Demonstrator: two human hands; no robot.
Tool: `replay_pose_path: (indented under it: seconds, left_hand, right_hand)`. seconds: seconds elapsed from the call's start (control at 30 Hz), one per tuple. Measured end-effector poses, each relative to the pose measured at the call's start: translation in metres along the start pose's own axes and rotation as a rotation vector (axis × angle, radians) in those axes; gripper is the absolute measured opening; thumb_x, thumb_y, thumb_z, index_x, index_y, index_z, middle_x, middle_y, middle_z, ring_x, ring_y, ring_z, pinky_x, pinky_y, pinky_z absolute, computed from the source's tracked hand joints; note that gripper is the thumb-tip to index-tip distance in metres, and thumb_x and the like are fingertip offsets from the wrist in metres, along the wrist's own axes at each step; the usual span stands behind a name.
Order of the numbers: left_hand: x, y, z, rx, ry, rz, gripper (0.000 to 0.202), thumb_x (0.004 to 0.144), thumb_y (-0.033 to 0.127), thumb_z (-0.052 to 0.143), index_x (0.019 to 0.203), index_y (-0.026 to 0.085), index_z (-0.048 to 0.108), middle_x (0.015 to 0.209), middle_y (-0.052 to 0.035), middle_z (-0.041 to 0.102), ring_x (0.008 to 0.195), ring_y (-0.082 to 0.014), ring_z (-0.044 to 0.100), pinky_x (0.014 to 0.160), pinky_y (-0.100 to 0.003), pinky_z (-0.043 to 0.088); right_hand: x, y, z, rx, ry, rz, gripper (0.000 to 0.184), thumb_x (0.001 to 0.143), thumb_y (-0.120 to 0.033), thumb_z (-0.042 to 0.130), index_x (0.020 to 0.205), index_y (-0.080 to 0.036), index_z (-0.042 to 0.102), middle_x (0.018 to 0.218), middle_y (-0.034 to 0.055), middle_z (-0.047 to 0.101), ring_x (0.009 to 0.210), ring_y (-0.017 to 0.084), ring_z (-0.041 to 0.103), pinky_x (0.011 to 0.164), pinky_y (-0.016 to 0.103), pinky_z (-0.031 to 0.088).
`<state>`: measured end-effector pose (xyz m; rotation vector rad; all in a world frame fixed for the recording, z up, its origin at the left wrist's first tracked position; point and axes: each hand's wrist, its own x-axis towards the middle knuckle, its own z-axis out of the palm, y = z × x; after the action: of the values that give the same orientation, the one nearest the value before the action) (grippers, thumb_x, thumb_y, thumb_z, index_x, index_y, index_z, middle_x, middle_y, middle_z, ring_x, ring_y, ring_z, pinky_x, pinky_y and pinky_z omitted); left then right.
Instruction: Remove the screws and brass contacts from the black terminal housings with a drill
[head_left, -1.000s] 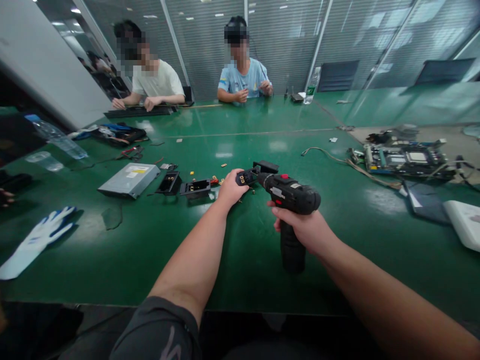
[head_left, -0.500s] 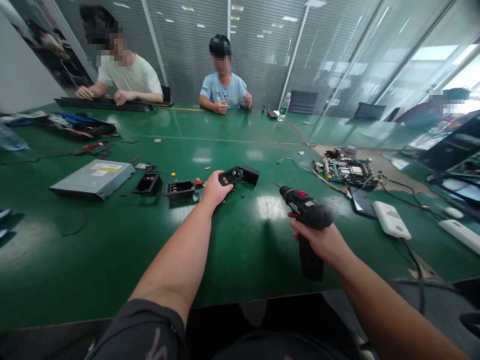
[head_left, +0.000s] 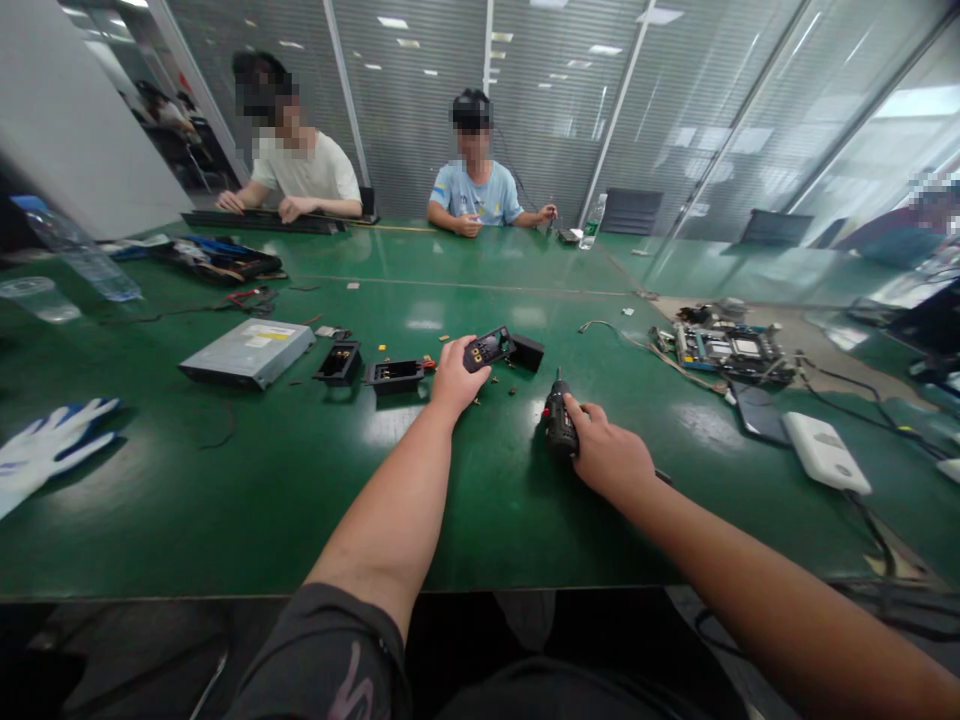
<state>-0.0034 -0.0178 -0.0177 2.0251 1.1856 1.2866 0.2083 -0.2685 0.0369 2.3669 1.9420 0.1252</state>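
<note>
My left hand [head_left: 454,378] is closed on a small black plastic panel [head_left: 487,348] with brass-coloured contacts, held just above the table. Right behind the panel is a black plastic box [head_left: 527,351]. My right hand [head_left: 611,452] grips a black cordless drill [head_left: 561,428], which is turned onto its side low at the tabletop. The bit points away from me, and most of the handle is hidden under the hand. To the left of my left hand stand two open black housings, the nearer one [head_left: 395,375] and the farther one [head_left: 341,362]. Several small brass-coloured parts lie around the panel.
A silver disc drive [head_left: 250,352] and a white-and-blue glove [head_left: 56,447] lie left. On the right are a circuit board [head_left: 727,347], a black flat case [head_left: 759,411] and a white power strip [head_left: 829,453] with cables. Two people sit across the green table [head_left: 480,510].
My right hand has turned the drill from upright onto its side and lowered it toward the table. The view has swung left, bringing the glove into sight. My left hand keeps the black panel.
</note>
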Motion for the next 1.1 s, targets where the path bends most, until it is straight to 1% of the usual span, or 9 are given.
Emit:
replay_pose_path:
  seconds: [0.2,0.37,0.47,0.53,0.6,0.7,0.8,0.97,1.1]
  left_hand:
    - [0.007,-0.002,0.007,-0.046,-0.024,-0.020,0.069,0.086,0.022,0.088,0.151,0.028,0.067,0.150,-0.0118,0.072,0.144,-0.0352,0.070,0.133,-0.057,0.052]
    - [0.009,-0.003,0.007,-0.057,-0.017,-0.028,0.068,0.087,0.025,0.089,0.151,0.026,0.065,0.152,-0.0128,0.073,0.144,-0.0338,0.070,0.132,-0.053,0.052]
    - [0.009,-0.006,0.007,-0.030,0.000,-0.025,0.068,0.086,0.025,0.089,0.150,0.026,0.066,0.151,-0.0127,0.072,0.144,-0.0333,0.070,0.132,-0.052,0.052]
    - [0.010,-0.008,0.007,0.005,-0.014,-0.028,0.068,0.085,0.024,0.089,0.150,0.026,0.067,0.149,-0.0125,0.074,0.142,-0.0343,0.070,0.131,-0.053,0.052]
    - [0.010,-0.008,0.007,0.074,-0.064,-0.039,0.067,0.084,0.025,0.091,0.148,0.027,0.069,0.146,-0.0125,0.077,0.140,-0.0375,0.072,0.129,-0.056,0.053]
    - [0.010,-0.007,0.006,0.204,-0.128,-0.054,0.066,0.083,0.030,0.093,0.145,0.029,0.071,0.143,-0.0120,0.080,0.137,-0.0419,0.072,0.126,-0.060,0.053]
    - [0.009,-0.005,0.005,0.281,-0.153,-0.039,0.065,0.084,0.030,0.093,0.145,0.029,0.072,0.143,-0.0121,0.080,0.138,-0.0432,0.072,0.127,-0.061,0.052]
    - [0.009,-0.005,0.004,0.286,-0.155,-0.017,0.065,0.083,0.023,0.088,0.145,0.028,0.071,0.145,-0.0116,0.078,0.142,-0.0396,0.071,0.130,-0.058,0.052]
    - [0.009,-0.007,0.004,0.262,-0.145,-0.007,0.065,0.083,0.017,0.084,0.146,0.027,0.069,0.150,-0.0123,0.073,0.147,-0.0352,0.069,0.135,-0.054,0.050]
  right_hand:
    - [0.024,-0.005,0.005,0.019,-0.009,0.054,0.090,0.106,-0.027,0.060,0.191,-0.026,0.030,0.180,0.0236,0.054,0.113,0.037,0.086,0.087,0.046,0.066]
    - [0.048,-0.003,0.004,0.058,0.006,0.072,0.090,0.106,-0.028,0.059,0.191,-0.027,0.030,0.182,0.0233,0.052,0.115,0.037,0.086,0.087,0.047,0.066]
    - [0.056,0.004,0.005,0.098,0.010,0.124,0.090,0.106,-0.035,0.061,0.191,-0.027,0.031,0.180,0.0231,0.056,0.112,0.039,0.087,0.086,0.049,0.066]
    - [0.058,0.008,0.005,0.126,0.025,0.141,0.089,0.107,-0.040,0.061,0.190,-0.025,0.033,0.176,0.0239,0.060,0.112,0.040,0.087,0.087,0.050,0.066]
    - [0.058,0.012,0.005,0.136,0.030,0.135,0.087,0.108,-0.041,0.059,0.189,-0.023,0.034,0.174,0.0235,0.062,0.113,0.041,0.086,0.088,0.051,0.066]
    - [0.058,0.013,0.004,0.136,-0.025,0.098,0.087,0.106,-0.038,0.060,0.188,-0.021,0.037,0.172,0.0240,0.064,0.114,0.042,0.086,0.088,0.052,0.066]
    - [0.058,0.012,0.002,0.146,-0.041,0.070,0.087,0.105,-0.036,0.061,0.188,-0.020,0.038,0.171,0.0239,0.064,0.114,0.042,0.086,0.087,0.051,0.065]
    - [0.057,0.013,0.000,0.188,-0.066,0.041,0.086,0.105,-0.032,0.059,0.187,-0.020,0.038,0.171,0.0256,0.063,0.119,0.040,0.084,0.090,0.048,0.063]
    - [0.055,0.014,-0.001,0.227,-0.056,0.012,0.084,0.106,-0.031,0.057,0.187,-0.016,0.038,0.168,0.0277,0.064,0.123,0.041,0.082,0.095,0.049,0.062]
